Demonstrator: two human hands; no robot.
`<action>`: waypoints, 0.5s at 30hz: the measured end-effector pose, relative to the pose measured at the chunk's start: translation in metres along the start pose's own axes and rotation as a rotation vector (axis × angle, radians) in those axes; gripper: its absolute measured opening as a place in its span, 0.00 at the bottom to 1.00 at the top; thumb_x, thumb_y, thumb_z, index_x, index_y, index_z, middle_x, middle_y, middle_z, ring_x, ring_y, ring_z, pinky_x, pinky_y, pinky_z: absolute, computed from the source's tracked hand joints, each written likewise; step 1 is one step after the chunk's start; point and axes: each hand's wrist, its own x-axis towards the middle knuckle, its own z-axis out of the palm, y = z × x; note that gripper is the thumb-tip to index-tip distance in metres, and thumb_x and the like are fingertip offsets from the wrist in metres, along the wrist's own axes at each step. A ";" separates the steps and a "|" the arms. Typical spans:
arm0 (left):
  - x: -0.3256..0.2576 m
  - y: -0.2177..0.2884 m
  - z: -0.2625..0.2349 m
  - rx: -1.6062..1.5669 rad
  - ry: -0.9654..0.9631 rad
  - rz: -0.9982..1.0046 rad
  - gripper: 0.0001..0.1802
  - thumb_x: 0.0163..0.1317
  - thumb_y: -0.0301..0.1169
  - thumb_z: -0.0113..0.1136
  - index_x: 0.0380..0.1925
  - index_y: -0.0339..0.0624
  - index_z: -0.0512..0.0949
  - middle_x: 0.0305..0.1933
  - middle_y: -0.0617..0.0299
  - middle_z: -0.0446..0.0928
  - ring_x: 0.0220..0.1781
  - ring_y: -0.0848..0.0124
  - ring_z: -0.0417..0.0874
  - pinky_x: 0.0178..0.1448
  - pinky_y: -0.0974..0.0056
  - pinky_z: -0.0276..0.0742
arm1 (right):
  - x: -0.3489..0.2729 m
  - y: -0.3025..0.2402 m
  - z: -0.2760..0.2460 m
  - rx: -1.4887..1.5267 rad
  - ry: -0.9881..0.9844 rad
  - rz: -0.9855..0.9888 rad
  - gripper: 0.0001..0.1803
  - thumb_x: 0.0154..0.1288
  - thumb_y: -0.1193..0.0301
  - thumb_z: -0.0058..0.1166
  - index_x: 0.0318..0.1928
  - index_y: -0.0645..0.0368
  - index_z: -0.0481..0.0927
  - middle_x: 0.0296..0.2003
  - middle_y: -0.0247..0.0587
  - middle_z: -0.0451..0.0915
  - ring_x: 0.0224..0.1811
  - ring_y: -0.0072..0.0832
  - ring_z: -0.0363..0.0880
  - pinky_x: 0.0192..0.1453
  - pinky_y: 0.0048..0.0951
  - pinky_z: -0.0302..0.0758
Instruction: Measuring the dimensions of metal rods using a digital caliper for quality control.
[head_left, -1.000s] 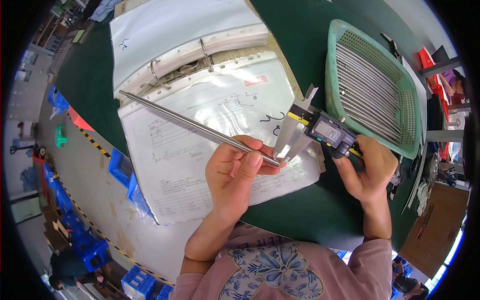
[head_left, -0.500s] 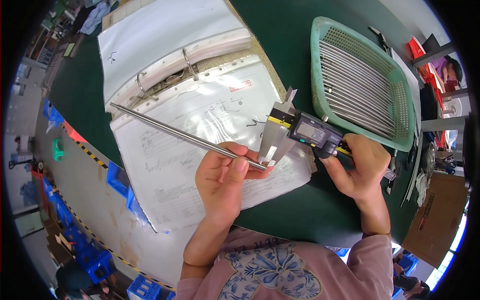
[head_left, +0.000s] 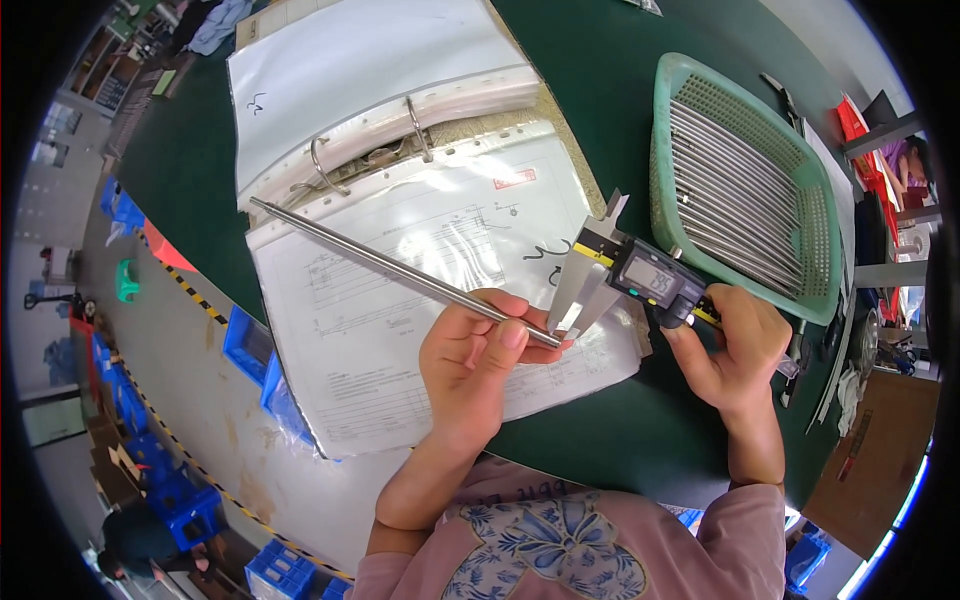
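Since half a second ago the view has shifted, carrying everything rightward, while rod (head_left: 400, 271) and caliper (head_left: 648, 275) hardly move against the binder (head_left: 400, 375). The left hand (head_left: 470, 360) pinches the rod near one end, its length running up-left of the grip; caliper jaws crowd that end, the right hand (head_left: 735, 350) grasping the caliper. Beyond sits a basket (head_left: 818, 235).

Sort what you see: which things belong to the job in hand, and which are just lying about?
Job, it seems:
metal rod, in the left hand
digital caliper, in the right hand
open binder, beneath the rod
green basket of similar rods

Seemingly just lying about:
green stool
cardboard box
white cloth
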 end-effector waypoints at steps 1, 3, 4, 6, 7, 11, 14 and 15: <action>0.000 0.000 -0.001 0.000 0.003 0.003 0.11 0.62 0.28 0.48 0.42 0.32 0.67 0.35 0.53 0.76 0.34 0.65 0.81 0.39 0.61 0.82 | 0.000 0.000 0.000 0.002 0.000 -0.003 0.20 0.42 0.58 0.64 0.25 0.63 0.73 0.15 0.38 0.68 0.12 0.34 0.64 0.17 0.29 0.59; 0.000 0.000 -0.004 -0.066 -0.055 0.000 0.10 0.63 0.28 0.50 0.42 0.34 0.68 0.37 0.51 0.76 0.39 0.63 0.81 0.42 0.64 0.80 | 0.000 -0.001 0.000 -0.006 0.000 0.007 0.20 0.42 0.59 0.64 0.25 0.63 0.73 0.15 0.38 0.69 0.13 0.34 0.65 0.17 0.29 0.60; 0.000 -0.001 -0.004 -0.065 -0.053 0.002 0.10 0.63 0.28 0.50 0.42 0.34 0.68 0.37 0.51 0.76 0.39 0.63 0.81 0.42 0.64 0.80 | 0.000 -0.001 0.000 -0.004 0.000 0.005 0.20 0.42 0.59 0.64 0.25 0.63 0.73 0.15 0.38 0.69 0.13 0.34 0.65 0.17 0.29 0.60; 0.000 -0.001 -0.005 -0.066 -0.071 0.000 0.10 0.63 0.27 0.49 0.42 0.34 0.68 0.37 0.51 0.75 0.39 0.63 0.81 0.42 0.65 0.80 | 0.000 -0.001 -0.001 -0.010 -0.017 0.008 0.20 0.43 0.59 0.63 0.26 0.63 0.73 0.16 0.39 0.69 0.13 0.35 0.66 0.18 0.29 0.61; 0.000 0.000 -0.005 -0.065 -0.070 0.000 0.10 0.63 0.27 0.49 0.42 0.34 0.68 0.37 0.51 0.75 0.39 0.63 0.81 0.42 0.65 0.80 | 0.000 0.000 0.000 -0.009 -0.018 0.008 0.20 0.43 0.59 0.63 0.26 0.63 0.73 0.16 0.39 0.69 0.13 0.35 0.66 0.18 0.29 0.61; 0.000 -0.001 -0.003 -0.058 -0.066 0.011 0.10 0.63 0.27 0.48 0.42 0.35 0.68 0.38 0.51 0.76 0.39 0.63 0.81 0.41 0.65 0.80 | 0.002 -0.003 -0.001 0.024 -0.027 -0.009 0.18 0.45 0.63 0.62 0.30 0.64 0.73 0.17 0.39 0.70 0.14 0.34 0.67 0.18 0.29 0.62; 0.001 -0.001 -0.004 -0.057 -0.066 0.016 0.10 0.63 0.27 0.48 0.42 0.35 0.68 0.38 0.51 0.76 0.39 0.64 0.81 0.41 0.66 0.80 | 0.002 -0.004 -0.001 0.032 -0.046 -0.003 0.17 0.45 0.65 0.61 0.31 0.64 0.73 0.17 0.39 0.70 0.14 0.34 0.67 0.18 0.29 0.62; 0.001 -0.001 -0.004 -0.059 -0.070 0.018 0.10 0.63 0.28 0.48 0.42 0.34 0.68 0.38 0.51 0.76 0.39 0.64 0.81 0.41 0.66 0.80 | 0.003 -0.003 -0.001 0.037 -0.045 -0.008 0.17 0.45 0.65 0.61 0.31 0.64 0.73 0.17 0.39 0.69 0.14 0.34 0.67 0.18 0.28 0.62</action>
